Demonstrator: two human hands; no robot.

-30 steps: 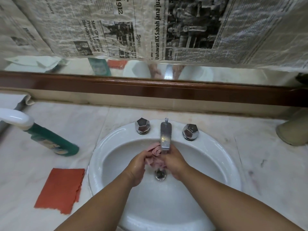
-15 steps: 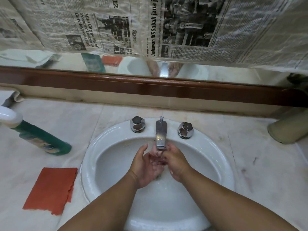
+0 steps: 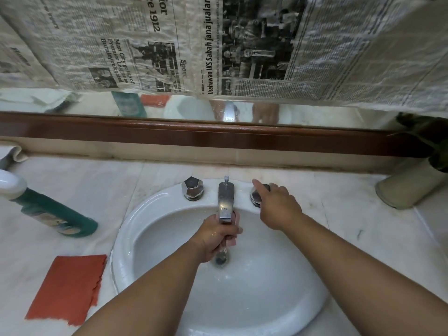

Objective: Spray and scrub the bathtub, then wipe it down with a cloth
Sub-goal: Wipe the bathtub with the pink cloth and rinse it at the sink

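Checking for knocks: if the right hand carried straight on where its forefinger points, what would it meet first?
Probably the backsplash behind the sink; the right hand holds the right tap knob; depth is unclear.

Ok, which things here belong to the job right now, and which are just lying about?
In use: pink cloth in the left hand, under the faucet; right hand on the right tap knob; sink.
Lying about: green bottle, orange sheet, plant pot, newspaper.
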